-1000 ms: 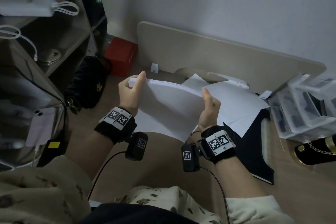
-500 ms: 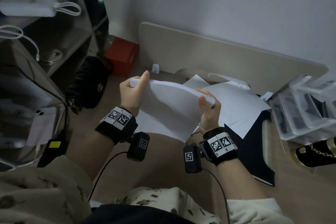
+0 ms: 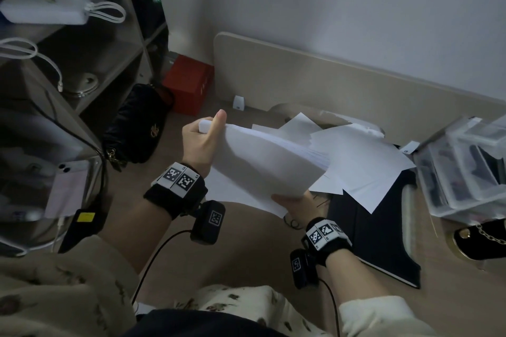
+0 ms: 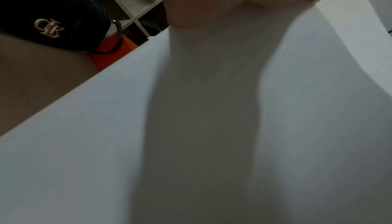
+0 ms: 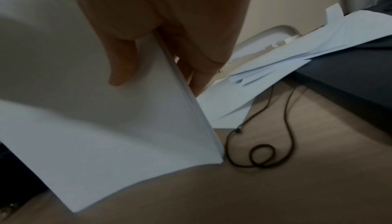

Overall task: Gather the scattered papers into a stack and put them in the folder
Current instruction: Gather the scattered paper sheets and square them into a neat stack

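Observation:
I hold a stack of white papers (image 3: 262, 164) tilted above the floor. My left hand (image 3: 204, 139) grips its far left corner, thumb on top. My right hand (image 3: 295, 201) pinches the near right corner from below. In the right wrist view a thumb (image 5: 120, 51) lies on one face of the paper stack (image 5: 106, 127) and the fingers on the other. The paper stack (image 4: 212, 127) fills the left wrist view. Loose sheets (image 3: 364, 161) lie fanned over the black folder (image 3: 377, 232) to the right, also visible as loose sheets (image 5: 297, 51) and folder (image 5: 350, 76).
A shelf unit (image 3: 90, 44) stands at left, with a black handbag (image 3: 137, 128) and a red box (image 3: 191, 85) at its foot. A beige board (image 3: 328, 85) leans on the wall. Clear plastic boxes (image 3: 465, 167) sit at right. A thin black cable (image 5: 260, 157) curls on the floor.
My right hand has slid from the stack's upper right edge down to its near right corner. The stack has swung and now slopes down to the right. The left hand keeps its grip.

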Tool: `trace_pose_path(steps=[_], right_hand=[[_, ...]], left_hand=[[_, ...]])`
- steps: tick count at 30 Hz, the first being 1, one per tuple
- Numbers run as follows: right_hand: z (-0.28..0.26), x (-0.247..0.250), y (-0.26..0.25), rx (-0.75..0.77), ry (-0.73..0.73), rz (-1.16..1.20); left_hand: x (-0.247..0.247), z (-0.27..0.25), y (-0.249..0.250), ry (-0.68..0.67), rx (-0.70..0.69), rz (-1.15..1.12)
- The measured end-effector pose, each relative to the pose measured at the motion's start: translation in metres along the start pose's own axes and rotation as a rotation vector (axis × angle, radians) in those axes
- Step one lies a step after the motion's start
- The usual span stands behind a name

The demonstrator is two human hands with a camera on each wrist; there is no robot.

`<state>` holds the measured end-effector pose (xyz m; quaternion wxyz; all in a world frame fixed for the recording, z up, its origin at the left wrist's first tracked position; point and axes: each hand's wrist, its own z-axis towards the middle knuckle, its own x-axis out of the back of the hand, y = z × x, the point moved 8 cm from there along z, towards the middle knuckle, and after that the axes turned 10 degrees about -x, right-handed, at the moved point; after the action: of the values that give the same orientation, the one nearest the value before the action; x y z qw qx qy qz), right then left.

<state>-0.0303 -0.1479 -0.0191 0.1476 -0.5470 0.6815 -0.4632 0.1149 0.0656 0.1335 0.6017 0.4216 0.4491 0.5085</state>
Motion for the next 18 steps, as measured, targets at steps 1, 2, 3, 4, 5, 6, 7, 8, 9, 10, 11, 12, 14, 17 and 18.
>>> trace_pose_path(steps=[1, 2, 3, 4, 5, 6, 7, 8, 9, 10, 11, 12, 14, 17, 18], right_hand=[[0.002, 0.000, 0.004, -0.015, 0.018, -0.007], [0.002, 0.001, 0.006, -0.026, 0.035, -0.005], [0.003, 0.001, 0.008, -0.040, 0.043, -0.001], [0.004, 0.002, 0.009, -0.049, 0.049, 0.004], [0.004, 0.002, 0.009, -0.050, 0.051, 0.009], [0.005, 0.002, 0.009, -0.048, 0.047, 0.025], [0.005, 0.002, 0.009, -0.052, 0.039, 0.040], [0.005, 0.002, 0.009, -0.052, 0.032, 0.042], [0.003, 0.001, 0.007, -0.052, 0.030, 0.027], [0.001, 0.002, 0.006, -0.051, 0.028, 0.013], [0.001, 0.002, 0.006, -0.048, 0.026, 0.009], [0.001, 0.002, 0.005, -0.043, 0.024, 0.008], [0.001, 0.001, 0.005, -0.039, 0.023, 0.002], [0.003, -0.003, 0.008, -0.067, 0.023, 0.064], [0.003, -0.004, 0.009, -0.081, 0.032, 0.092]], left_hand=[[0.000, 0.001, 0.002, -0.015, -0.032, 0.009], [0.000, 0.002, 0.005, -0.051, -0.081, 0.029], [-0.001, 0.003, 0.007, -0.113, -0.137, 0.061], [-0.004, 0.002, 0.008, -0.187, -0.181, 0.085], [-0.005, 0.001, 0.006, -0.251, -0.196, 0.099], [-0.005, 0.000, 0.001, -0.291, -0.192, 0.104], [-0.003, -0.002, -0.006, -0.308, -0.166, 0.106], [-0.001, -0.004, -0.016, -0.313, -0.120, 0.114], [0.001, -0.008, -0.028, -0.318, -0.058, 0.126], [0.002, -0.012, -0.042, -0.327, 0.007, 0.144], [0.003, -0.017, -0.056, -0.345, 0.063, 0.167], [0.003, -0.022, -0.069, -0.373, 0.110, 0.177], [0.005, -0.031, -0.087, -0.422, 0.213, 0.155], [0.007, -0.035, -0.099, -0.463, 0.308, 0.152], [0.007, -0.035, -0.100, -0.458, 0.325, 0.146]])
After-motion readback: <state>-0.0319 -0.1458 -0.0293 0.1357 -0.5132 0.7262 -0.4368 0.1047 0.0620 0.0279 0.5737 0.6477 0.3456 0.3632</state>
